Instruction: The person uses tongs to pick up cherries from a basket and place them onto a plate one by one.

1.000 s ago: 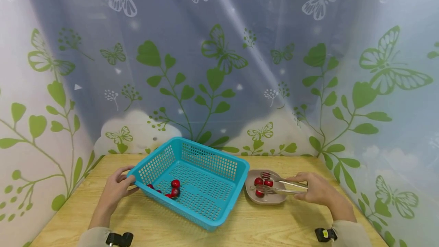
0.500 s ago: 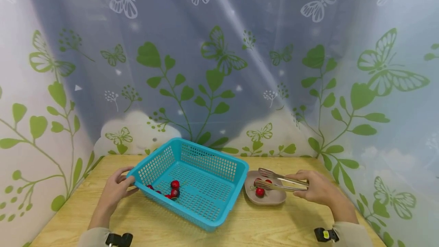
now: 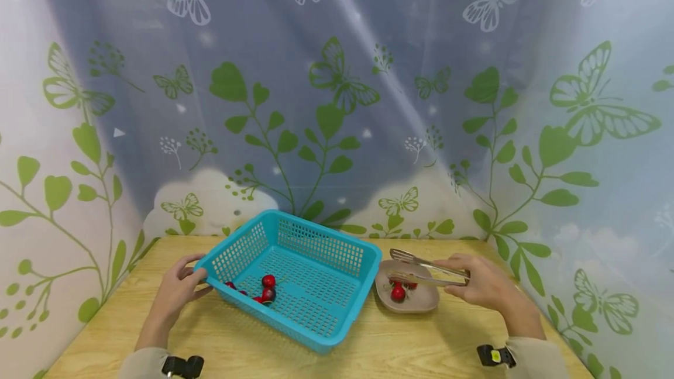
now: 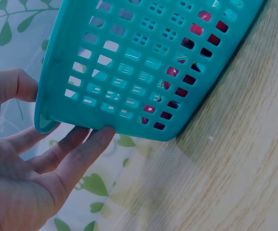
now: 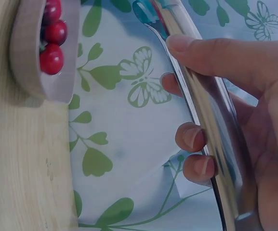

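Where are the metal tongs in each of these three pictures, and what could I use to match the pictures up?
Head: the metal tongs are low and right of centre, in the right hand.
Left wrist: not in this picture.
Right wrist: they run from the top, right of centre, to the bottom right.
Shared landmark: the wood-grain table, along the bottom in head, at right in left wrist, at left in right wrist.

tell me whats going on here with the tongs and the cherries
A person's right hand holds a pair of metal tongs, tips apart, above a small beige dish. At least three red cherries lie in that dish. The left hand grips the left corner of a blue basket, where more cherries lie toward that corner. Basket and dish sit side by side on the table.
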Demonstrator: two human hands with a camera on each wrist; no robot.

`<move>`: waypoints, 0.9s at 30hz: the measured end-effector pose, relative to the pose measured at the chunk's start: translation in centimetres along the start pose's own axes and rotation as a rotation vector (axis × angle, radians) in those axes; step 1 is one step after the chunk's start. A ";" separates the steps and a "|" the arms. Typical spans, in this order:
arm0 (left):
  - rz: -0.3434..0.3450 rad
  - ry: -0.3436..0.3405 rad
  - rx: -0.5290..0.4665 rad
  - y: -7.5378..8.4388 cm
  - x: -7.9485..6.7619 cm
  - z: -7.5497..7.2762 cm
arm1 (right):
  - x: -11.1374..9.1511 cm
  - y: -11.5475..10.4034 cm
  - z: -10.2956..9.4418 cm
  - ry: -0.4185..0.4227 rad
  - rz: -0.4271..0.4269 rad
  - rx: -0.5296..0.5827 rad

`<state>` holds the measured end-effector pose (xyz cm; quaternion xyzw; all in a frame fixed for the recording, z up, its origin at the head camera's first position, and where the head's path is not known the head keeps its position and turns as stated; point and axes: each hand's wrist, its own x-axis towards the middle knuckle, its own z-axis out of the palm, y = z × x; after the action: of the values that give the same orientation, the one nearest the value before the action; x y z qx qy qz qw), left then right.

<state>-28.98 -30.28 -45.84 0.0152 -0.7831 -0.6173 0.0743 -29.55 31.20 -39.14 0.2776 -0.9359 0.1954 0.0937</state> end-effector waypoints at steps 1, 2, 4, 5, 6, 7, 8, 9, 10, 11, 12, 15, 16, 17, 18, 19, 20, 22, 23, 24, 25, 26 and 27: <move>0.000 0.001 -0.001 0.0 0.0 0.0 | 0.1 -0.2 0.0 0.003 0.001 0.000; 0.001 0.003 -0.001 -0.1 0.0 -0.1 | 0.3 -0.3 -0.1 0.006 0.002 0.001; 0.003 0.006 -0.002 -0.1 0.0 -0.2 | 0.6 -0.8 -0.2 0.006 0.010 0.005; 0.003 0.008 -0.001 -0.2 0.0 -0.2 | 0.8 -1.0 -0.3 0.008 0.013 0.006; 0.003 0.010 0.000 -0.2 0.0 -0.2 | 1.0 -1.3 -0.4 0.008 0.012 0.008; 0.003 0.011 0.001 -0.2 0.0 -0.3 | 1.2 -1.5 -0.4 0.009 0.010 0.009; 0.002 0.012 0.004 -0.2 0.0 -0.3 | 1.3 -1.7 -0.4 0.011 0.005 0.007; 0.000 0.013 0.006 -0.2 -0.1 -0.3 | 1.5 -1.9 -0.4 0.013 -0.003 0.005; -0.002 0.015 0.010 -0.2 -0.1 -0.3 | 1.7 -2.1 -0.3 0.017 -0.015 0.003; -0.004 0.015 0.011 -0.2 -0.1 -0.2 | 2.0 -2.3 -0.2 0.022 -0.032 0.000; -0.006 0.014 0.012 -0.2 -0.2 -0.2 | 2.2 -2.4 0.0 0.028 -0.049 -0.006; -0.010 0.014 0.013 -0.2 -0.2 -0.2 | 2.8 -2.9 0.4 0.049 -0.100 -0.021; -0.012 0.014 0.013 -0.2 -0.2 -0.1 | 3.0 -3.1 0.5 0.052 -0.112 -0.020; -0.012 0.013 0.011 -0.2 -0.1 -0.1 | 3.3 -3.2 0.6 0.052 -0.123 -0.022; -0.011 0.012 0.009 -0.2 -0.1 -0.1 | 3.5 -3.5 0.7 0.050 -0.130 -0.019; -0.010 0.011 0.009 -0.1 -0.1 -0.1 | 3.7 -3.7 0.7 0.047 -0.138 -0.018; -0.007 0.009 0.008 -0.1 0.0 0.0 | 4.0 -3.9 0.7 0.045 -0.147 -0.018; -0.001 0.005 0.002 0.0 0.1 -0.1 | 4.7 -4.3 0.7 0.036 -0.167 -0.011; 0.002 0.002 -0.002 -0.1 0.1 0.0 | 5.0 -4.5 0.7 0.030 -0.178 -0.008; 0.005 0.001 -0.005 -0.1 0.1 0.0 | 5.3 -4.7 0.7 0.025 -0.190 -0.002; 0.008 0.000 -0.006 -0.1 0.1 0.0 | 5.6 -4.9 0.7 0.023 -0.202 0.000; 0.009 0.000 -0.008 -0.1 0.1 0.0 | 5.9 -5.1 0.7 0.018 -0.214 0.002; 0.010 0.000 -0.009 -0.1 0.1 0.0 | 6.1 -5.3 0.7 0.011 -0.223 0.004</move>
<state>-29.11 -30.33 -45.92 0.0108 -0.7804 -0.6203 0.0775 -31.73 23.83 -36.41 0.3790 -0.8984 0.1871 0.1196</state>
